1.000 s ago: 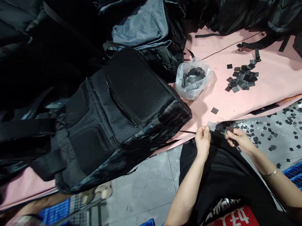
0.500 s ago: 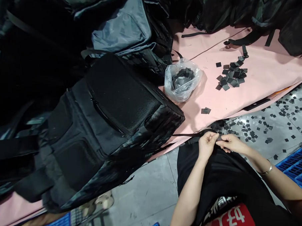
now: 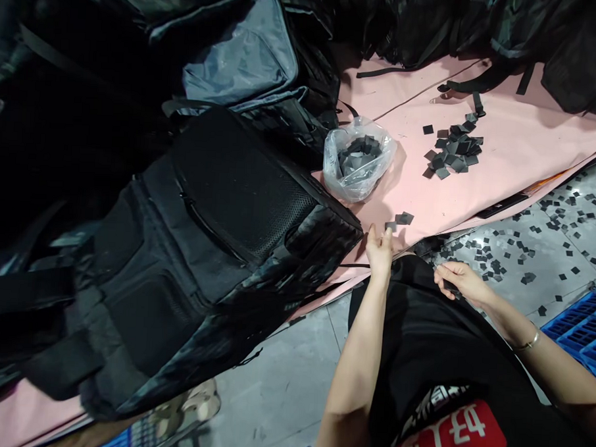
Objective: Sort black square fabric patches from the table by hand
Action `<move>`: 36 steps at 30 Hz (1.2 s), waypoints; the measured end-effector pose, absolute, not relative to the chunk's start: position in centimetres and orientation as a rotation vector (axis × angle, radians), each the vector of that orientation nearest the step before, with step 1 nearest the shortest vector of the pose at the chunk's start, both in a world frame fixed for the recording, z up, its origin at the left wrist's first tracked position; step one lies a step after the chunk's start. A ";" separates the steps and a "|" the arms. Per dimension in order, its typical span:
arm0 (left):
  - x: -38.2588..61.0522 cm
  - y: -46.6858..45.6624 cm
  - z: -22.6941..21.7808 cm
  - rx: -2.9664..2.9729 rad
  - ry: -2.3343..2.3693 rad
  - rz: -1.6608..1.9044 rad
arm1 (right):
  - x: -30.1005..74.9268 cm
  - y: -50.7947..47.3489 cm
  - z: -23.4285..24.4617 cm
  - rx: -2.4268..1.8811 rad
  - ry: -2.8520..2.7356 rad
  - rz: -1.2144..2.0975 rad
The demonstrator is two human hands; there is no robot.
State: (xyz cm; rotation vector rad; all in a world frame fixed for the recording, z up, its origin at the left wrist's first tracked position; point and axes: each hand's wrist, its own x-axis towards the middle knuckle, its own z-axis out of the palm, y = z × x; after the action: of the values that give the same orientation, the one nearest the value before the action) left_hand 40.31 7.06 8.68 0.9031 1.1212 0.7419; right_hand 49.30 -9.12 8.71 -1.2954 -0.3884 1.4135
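My left hand is over the near edge of the pink-covered table, thumb and forefinger apart. A small dark square piece lies right at its thumb tip; two more pieces are just beyond. My right hand is closed in a pinch above my lap, and whatever is between its fingers is too dark to make out. A thin black strap runs from the large black backpack toward my left hand, which hides its far part. The backpack lies on the table to the left.
Behind the strap stands a clear plastic bag holding dark squares. A loose pile of squares lies farther right on the pink cover. More backpacks crowd the back. Scattered squares cover the floor near a blue plastic pallet.
My hands, together over my lap before, have separated. My left hand has moved left to the table edge, where another dark square now shows. My right hand has barely moved.
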 end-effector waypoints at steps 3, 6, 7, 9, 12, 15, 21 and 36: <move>39.2 4.8 8.9 0.966 0.868 0.357 | 49.7 -9.3 8.6 -1.220 -0.422 1.537; 38.0 1.3 9.6 1.014 0.672 0.136 | 49.9 -9.5 8.4 -1.138 -0.450 1.663; 37.7 0.4 9.9 1.038 0.668 0.160 | 49.8 -9.5 8.3 -1.120 -0.446 1.690; 37.5 -0.6 10.1 1.106 0.707 0.257 | 49.5 -9.5 8.1 -1.094 -0.382 1.729; 37.6 -0.9 9.9 1.212 0.792 0.321 | 48.9 -9.6 8.1 -1.017 -0.190 1.759; 37.8 -0.6 9.3 1.130 0.893 0.436 | 49.1 -9.8 8.6 -0.878 -0.084 1.814; 37.2 0.2 10.0 0.568 0.898 0.471 | 50.3 -10.7 9.1 -0.954 -0.128 1.726; 37.0 -1.4 9.4 0.723 0.767 0.382 | 49.5 -9.6 7.6 -1.183 -0.227 1.389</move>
State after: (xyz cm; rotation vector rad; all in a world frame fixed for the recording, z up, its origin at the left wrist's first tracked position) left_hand 37.04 -1.36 9.38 0.7233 0.7669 0.3815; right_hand 49.48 -9.62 7.58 -1.1831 -0.2268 1.3888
